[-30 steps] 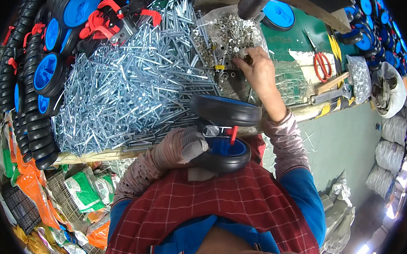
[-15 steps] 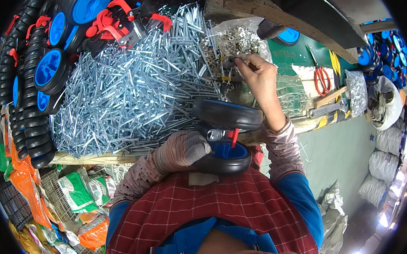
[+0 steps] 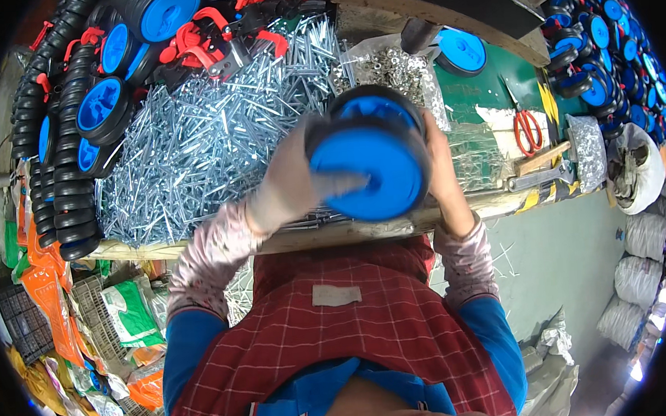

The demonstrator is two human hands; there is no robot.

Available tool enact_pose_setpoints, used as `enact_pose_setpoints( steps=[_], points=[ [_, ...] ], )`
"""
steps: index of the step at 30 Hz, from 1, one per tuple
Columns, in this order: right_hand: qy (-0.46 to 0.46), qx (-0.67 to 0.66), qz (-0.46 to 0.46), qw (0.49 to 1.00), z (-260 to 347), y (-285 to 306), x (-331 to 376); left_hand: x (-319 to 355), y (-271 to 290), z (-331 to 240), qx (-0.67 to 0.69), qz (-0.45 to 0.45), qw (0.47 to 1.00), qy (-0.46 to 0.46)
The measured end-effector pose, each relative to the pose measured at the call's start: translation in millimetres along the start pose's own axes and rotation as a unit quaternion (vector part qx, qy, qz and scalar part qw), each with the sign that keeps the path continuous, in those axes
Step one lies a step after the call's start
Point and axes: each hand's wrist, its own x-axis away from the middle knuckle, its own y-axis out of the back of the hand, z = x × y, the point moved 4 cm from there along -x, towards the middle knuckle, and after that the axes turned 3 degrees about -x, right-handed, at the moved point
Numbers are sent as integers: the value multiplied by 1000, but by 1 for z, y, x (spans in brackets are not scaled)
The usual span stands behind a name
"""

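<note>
Clear plastic bag (image 3: pixel 435 99) just beyond the right hand (image 3: pixel 438 156), its mouth open on a heap of small metal nuts (image 3: pixel 397 65). Farther right of that hand, a clear pouch (image 3: pixel 588 143) of small pale pieces, too fine to name; past it a white sack (image 3: pixel 642 181), greyish stuff showing in the top. Low and well left of the left hand (image 3: pixel 285 180), a wire-mesh crate (image 3: pixel 87 299) beside a green-and-white bag (image 3: pixel 132 312). Long silver bolts (image 3: pixel 185 160) lie heaped beyond and left of that same hand. Wheel pair (image 3: pixel 373 179), black tyres and blue hubs, is up between both hands, over the near bench edge. Right hand bare, clasping its right side, fingertips hidden. Left hand gloved and blurred, fingers stretched across the nearer blue face; whether it grips, I cannot tell.
</note>
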Motion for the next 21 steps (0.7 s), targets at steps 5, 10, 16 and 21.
enact_pose_setpoints(
  steps=[5,10,16,21],
  points=[
    [-65,-275,-105,954,-72,-17,-50,-90,9,-1,117,-17,986,116],
    [-154,-318,-70,933,-96,-17,-50,-107,7,-9,-15,23,988,155],
    [-173,-298,-69,936,-97,-10,-50,-108,1,-5,52,15,993,107],
    [-111,-350,26,930,-57,-15,-38,-104,4,14,24,-46,997,62]
  ],
)
